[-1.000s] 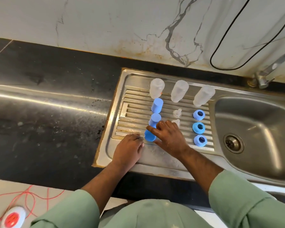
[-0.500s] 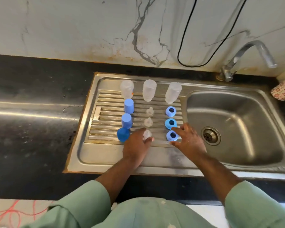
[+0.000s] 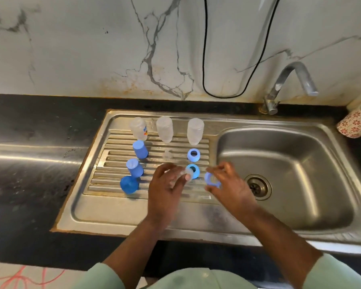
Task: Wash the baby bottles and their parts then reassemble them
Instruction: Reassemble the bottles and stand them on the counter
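Observation:
Three clear baby bottles (image 3: 164,129) stand upside down in a row at the back of the steel drainboard (image 3: 117,207). Three blue caps (image 3: 140,149) line its left side. One clear teat (image 3: 167,154) sits in the middle, and two blue collar rings (image 3: 193,153) lie on the right. My left hand (image 3: 165,190) pinches a clear teat (image 3: 182,171) above the ridges. My right hand (image 3: 230,186) holds a third blue collar ring (image 3: 212,180) lifted off the board, close to the teat.
The sink basin (image 3: 296,163) with its drain (image 3: 257,186) lies to the right, under a steel tap (image 3: 290,84). A red-patterned cup (image 3: 354,125) stands at the far right. Black counter (image 3: 29,163) extends left. A black cable (image 3: 204,59) hangs on the marble wall.
My left hand lifted a teat off the drainboard and my right hand picked up the nearest blue ring. The hands came closer together. The camera view shifted right.

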Demonstrator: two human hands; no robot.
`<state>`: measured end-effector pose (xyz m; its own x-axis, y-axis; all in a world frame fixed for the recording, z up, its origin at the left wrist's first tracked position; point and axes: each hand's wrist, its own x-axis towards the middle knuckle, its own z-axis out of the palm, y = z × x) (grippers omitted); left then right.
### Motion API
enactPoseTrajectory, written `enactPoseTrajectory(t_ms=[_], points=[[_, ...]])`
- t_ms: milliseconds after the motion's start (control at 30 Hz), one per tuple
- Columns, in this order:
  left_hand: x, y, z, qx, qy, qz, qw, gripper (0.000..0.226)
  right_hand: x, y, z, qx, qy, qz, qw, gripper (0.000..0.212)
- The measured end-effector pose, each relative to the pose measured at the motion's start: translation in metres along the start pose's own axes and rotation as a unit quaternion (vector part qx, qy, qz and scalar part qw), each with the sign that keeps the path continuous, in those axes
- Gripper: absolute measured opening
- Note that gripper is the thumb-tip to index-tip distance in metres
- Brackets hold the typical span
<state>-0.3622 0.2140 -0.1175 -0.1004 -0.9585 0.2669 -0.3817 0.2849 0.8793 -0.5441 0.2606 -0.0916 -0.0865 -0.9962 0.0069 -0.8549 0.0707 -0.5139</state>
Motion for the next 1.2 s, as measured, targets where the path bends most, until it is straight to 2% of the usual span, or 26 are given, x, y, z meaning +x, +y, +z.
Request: enactPoseTrajectory(t_ms=[67,100,133,200,233,267,300,367,433,467,533,600,667,767,867,967,1100,1200], points=[[0.001,0.018,0.011,0.089,-0.003,0.159,0.983,0.020,-0.001,0.005,-0.029,0.038,0.111,-0.002,0.993,0.047],[0.002,0.023,0.016,0.170,-0.044,0.194,0.965,0.022,0.002,0.015,-0.033,0.049,0.155,0.002,0.987,0.044],[0.002,0.027,0.020,0.258,-0.117,0.173,0.943,0.023,0.003,0.023,-0.037,0.044,0.155,0.007,0.987,0.041],[-0.005,0.027,0.023,0.386,-0.228,0.055,0.892,0.023,0.001,0.036,-0.026,-0.028,-0.014,0.065,0.997,0.031],[-0.010,0.027,0.019,0.394,-0.252,0.003,0.884,0.021,-0.002,0.043,-0.018,-0.057,-0.089,0.091,0.990,0.027],[-0.014,0.027,0.014,0.366,-0.238,-0.022,0.900,0.020,-0.004,0.045,-0.014,-0.068,-0.113,0.106,0.986,0.025],[-0.015,0.027,0.009,0.331,-0.208,-0.025,0.920,0.018,-0.003,0.045,-0.014,-0.031,-0.076,0.111,0.990,0.024],[-0.016,0.027,-0.006,0.250,-0.165,-0.065,0.952,0.009,-0.006,0.033,-0.015,0.107,-0.009,0.093,0.990,0.030],[-0.010,0.025,-0.017,0.094,-0.153,-0.163,0.970,0.008,-0.005,0.014,-0.016,0.242,-0.006,0.051,0.969,0.041],[-0.007,0.026,-0.024,-0.003,-0.146,-0.227,0.963,0.010,-0.004,0.001,-0.016,0.291,-0.019,0.026,0.956,0.045],[-0.001,0.031,-0.034,-0.178,-0.130,-0.327,0.919,0.017,-0.001,-0.022,-0.014,0.326,-0.028,-0.018,0.945,0.050],[0.004,0.029,-0.043,-0.243,-0.103,-0.349,0.899,0.025,0.003,-0.040,-0.012,0.318,-0.024,-0.048,0.946,0.053],[0.008,0.024,-0.057,-0.194,-0.073,-0.315,0.926,0.031,0.005,-0.061,-0.010,0.277,0.008,-0.075,0.958,0.054],[0.014,0.019,-0.077,-0.012,-0.048,-0.196,0.979,0.031,0.006,-0.087,0.002,0.227,0.044,-0.090,0.969,0.050],[0.016,0.016,-0.096,0.050,-0.073,-0.088,0.992,0.039,0.008,-0.111,0.019,0.249,0.042,-0.045,0.966,0.050],[0.016,0.010,-0.111,0.094,-0.114,-0.028,0.989,0.051,0.010,-0.124,0.033,0.264,0.052,-0.023,0.963,0.048],[0.017,0.002,-0.131,0.055,-0.179,-0.031,0.982,0.069,0.009,-0.138,0.049,0.272,0.058,0.010,0.960,0.047],[0.027,-0.001,-0.146,-0.006,-0.201,-0.093,0.975,0.064,0.008,-0.146,0.057,0.313,0.086,0.037,0.945,0.046]])
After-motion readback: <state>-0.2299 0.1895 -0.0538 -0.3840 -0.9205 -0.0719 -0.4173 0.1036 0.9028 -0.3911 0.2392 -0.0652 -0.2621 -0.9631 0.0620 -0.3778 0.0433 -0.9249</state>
